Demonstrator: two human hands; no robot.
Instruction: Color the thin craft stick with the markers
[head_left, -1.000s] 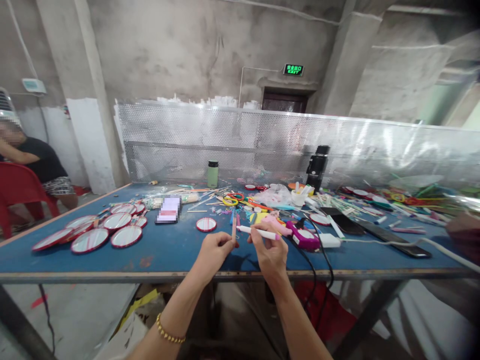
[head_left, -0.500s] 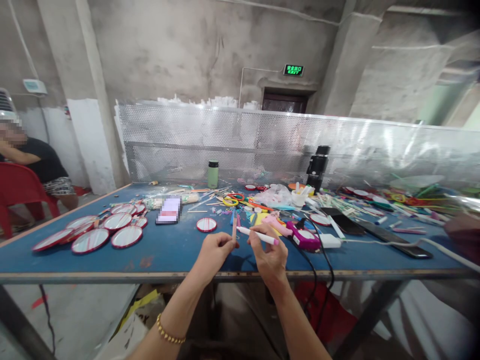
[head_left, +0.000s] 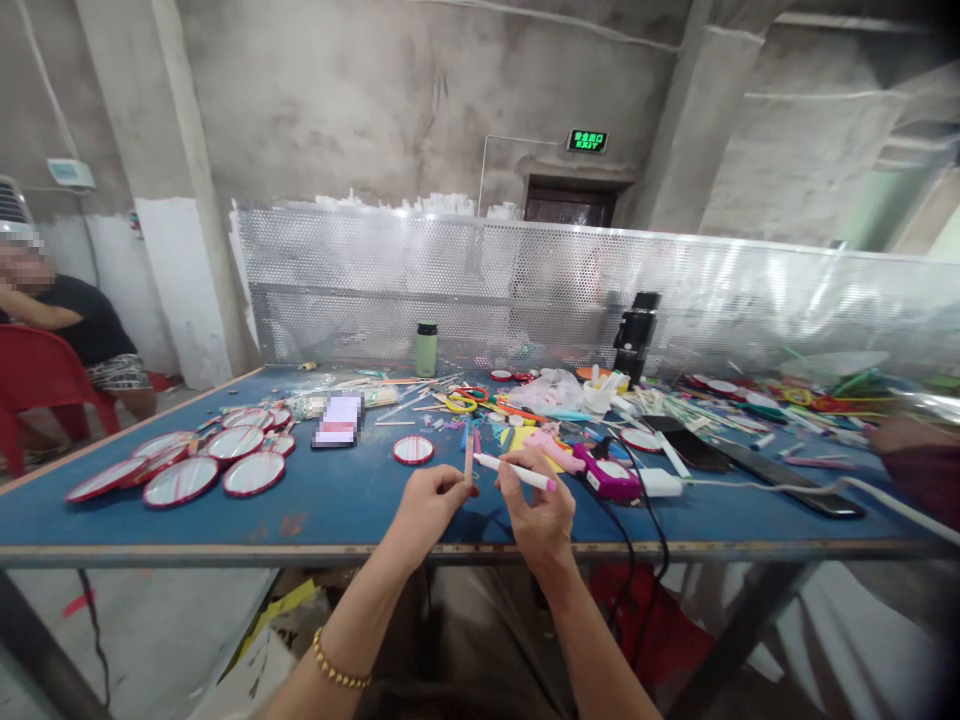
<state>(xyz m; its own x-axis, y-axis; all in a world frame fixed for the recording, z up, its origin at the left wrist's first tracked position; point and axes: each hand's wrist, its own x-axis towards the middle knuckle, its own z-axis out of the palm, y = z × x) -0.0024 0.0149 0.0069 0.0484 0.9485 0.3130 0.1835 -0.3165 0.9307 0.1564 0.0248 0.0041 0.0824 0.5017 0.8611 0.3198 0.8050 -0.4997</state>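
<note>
My left hand (head_left: pixel 430 505) is closed on a thin pinkish stick (head_left: pixel 469 455) that it holds upright above the front of the blue table (head_left: pixel 337 505). My right hand (head_left: pixel 534 505) pinches a white pen with a pink end (head_left: pixel 517 471), held almost level with its tip pointing left at the stick. The two hands are close together over the table's front edge. A small round red-rimmed mirror (head_left: pixel 413 449) lies just beyond them.
Several round red-rimmed mirrors (head_left: pixel 202 455) lie at the left. A pink glue gun (head_left: pixel 609 478) with black cables, a white charger, a dark phone (head_left: pixel 690 447), a green bottle (head_left: pixel 426 348), a black flask (head_left: pixel 634 335) and scattered craft sticks crowd the back and right. Someone sits at far left; another person's arm (head_left: pixel 919 460) is at right.
My hands have barely moved; the pen dropped slightly. The other person's arm at the right edge has shifted a little further in over the table.
</note>
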